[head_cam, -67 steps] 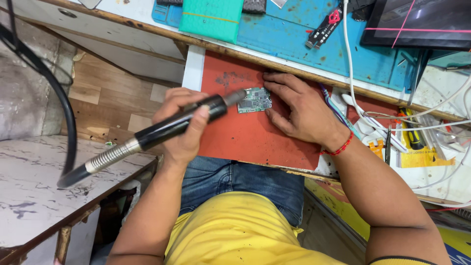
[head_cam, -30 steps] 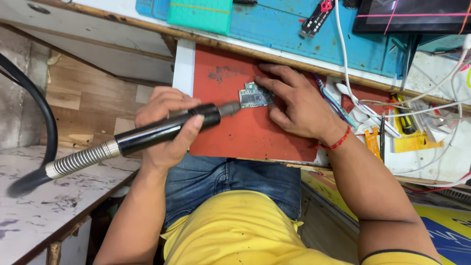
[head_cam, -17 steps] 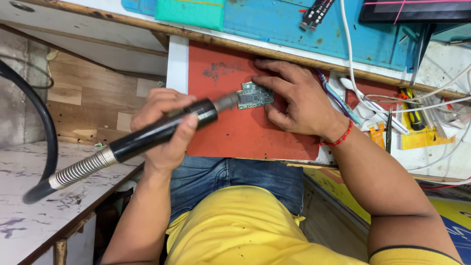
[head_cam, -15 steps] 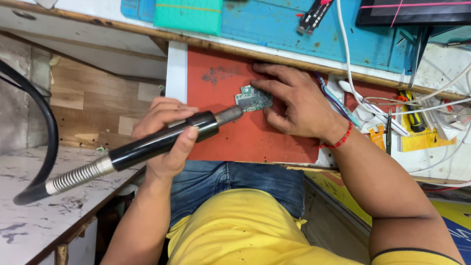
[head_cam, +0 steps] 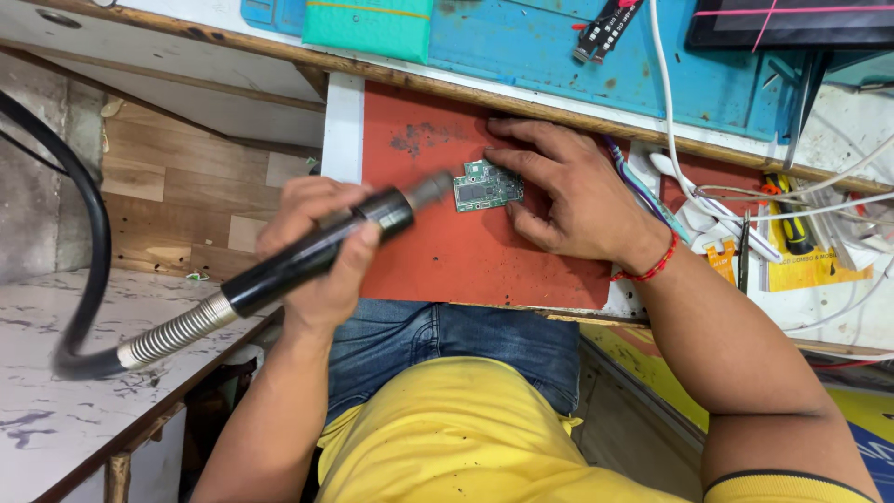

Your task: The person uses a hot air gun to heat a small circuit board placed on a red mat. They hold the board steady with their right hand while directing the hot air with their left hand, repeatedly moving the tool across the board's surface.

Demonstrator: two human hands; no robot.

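Note:
My left hand [head_cam: 317, 244] is shut on a black hot-air handpiece [head_cam: 303, 261]. Its metal nozzle [head_cam: 430, 189] points at the left edge of a small green circuit board [head_cam: 486, 186]. The board lies flat on a red work mat [head_cam: 466, 256]. My right hand [head_cam: 573, 196], with a red thread on its wrist, rests palm down on the mat. Its fingertips press on the board's right and top edges. The handpiece ends in a metal spring collar and a thick black hose [head_cam: 88, 242] that loops off to the left.
A blue mat [head_cam: 559, 47] with a teal box [head_cam: 368, 23] and a flex strip lies beyond the red mat. White cables [head_cam: 708, 191], a black and yellow screwdriver [head_cam: 792, 228] and small tools crowd the right. A marble-topped side table [head_cam: 47, 401] stands at the left.
The nozzle has drawn back slightly, from over the board to just off its left edge. My right hand stays pressed on the board. The view has shifted a little.

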